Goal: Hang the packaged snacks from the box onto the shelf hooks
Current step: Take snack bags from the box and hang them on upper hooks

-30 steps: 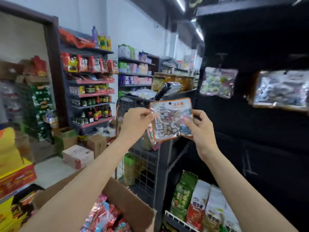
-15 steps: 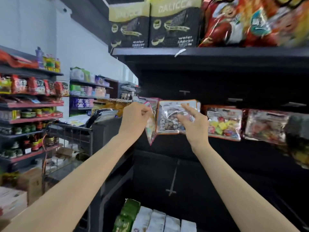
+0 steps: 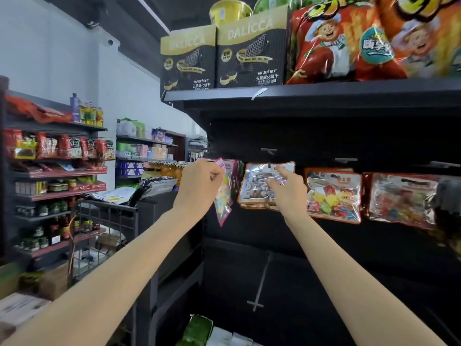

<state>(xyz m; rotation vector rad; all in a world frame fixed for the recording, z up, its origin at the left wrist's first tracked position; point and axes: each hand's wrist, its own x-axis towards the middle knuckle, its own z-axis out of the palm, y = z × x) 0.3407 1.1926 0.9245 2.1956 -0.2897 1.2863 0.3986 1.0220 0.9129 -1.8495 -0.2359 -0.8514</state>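
Shop aisle, black shelving ahead. The clear orange-edged snack packet [image 3: 264, 186] hangs on its dark metal shelf hook [image 3: 269, 165]; my right hand [image 3: 289, 189] rests open-fingered against it, steadying. My left hand [image 3: 199, 186] pinches a pink-edged clear packet [image 3: 223, 196] beside it. Next, I reckon: thread that onto a hook.

Your left hand [image 3: 199, 186] and right hand [image 3: 289, 188] are bare, with no gloves, rings or watch visible. Both forearms are uncovered to the bottom edge of the frame; no sleeve or cuff shows. Fingernails appear short and unpainted, though the blur leaves that uncertain.
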